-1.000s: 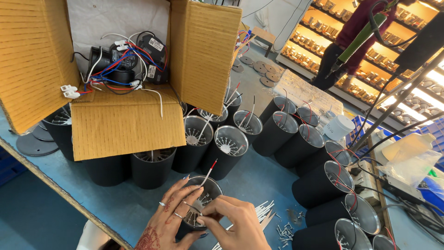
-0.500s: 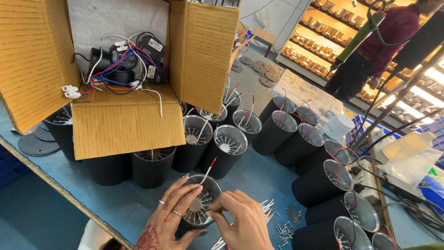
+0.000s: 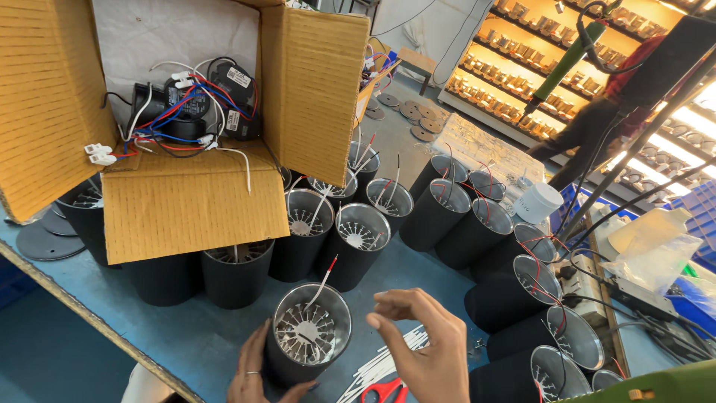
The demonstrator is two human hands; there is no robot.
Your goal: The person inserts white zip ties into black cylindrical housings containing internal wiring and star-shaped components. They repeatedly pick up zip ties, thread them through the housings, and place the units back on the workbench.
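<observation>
Now the left hand grips the black housing; the right hand hovers beside it, empty.

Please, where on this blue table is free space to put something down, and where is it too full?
Bare table lies along the near left edge, between the black cans under the cardboard box and the can at the left hand. Around the right hand, white tubes, scissors and cans crowd it.
</observation>
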